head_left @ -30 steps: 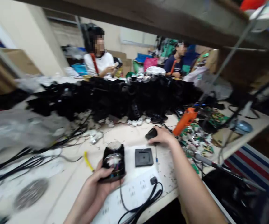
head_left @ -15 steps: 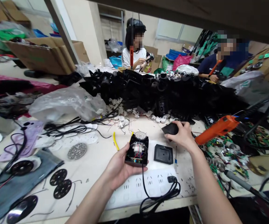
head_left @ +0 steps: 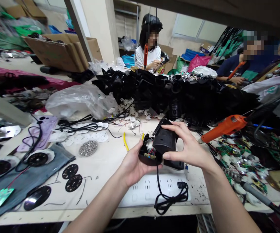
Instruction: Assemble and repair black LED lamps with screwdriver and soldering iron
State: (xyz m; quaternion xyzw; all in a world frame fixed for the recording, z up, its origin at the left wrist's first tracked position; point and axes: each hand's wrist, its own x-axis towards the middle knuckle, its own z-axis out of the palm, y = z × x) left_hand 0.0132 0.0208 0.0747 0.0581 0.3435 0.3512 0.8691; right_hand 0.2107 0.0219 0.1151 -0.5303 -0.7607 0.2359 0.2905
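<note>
My left hand (head_left: 135, 165) cradles an open black device housing (head_left: 147, 159) with wires and a small circuit board showing inside. A black cable runs down from it to a coiled bundle (head_left: 166, 202). In my right hand (head_left: 188, 145) is a black plastic cover (head_left: 164, 141), tilted against the housing's right side and hiding part of its inside. Behind the cover, a flat black plate (head_left: 176, 164) lies on the table, partly hidden. Under my hands sits a white power strip (head_left: 151, 191). Yellow-handled pliers (head_left: 125, 141) lie just beyond the left hand.
An orange electric screwdriver (head_left: 223, 128) hangs at the right above heaped circuit boards (head_left: 244, 161). Black plastic parts (head_left: 198, 97) are piled at the back. Round black discs (head_left: 73, 183), a silver mesh disc (head_left: 88, 148) and a clear bag (head_left: 79, 100) lie left. Two people sit across the table.
My right hand has lifted the black cover and brought it left against the housing. The housing has tilted in my left hand. The whole view has shifted, so things appear farther right.
</note>
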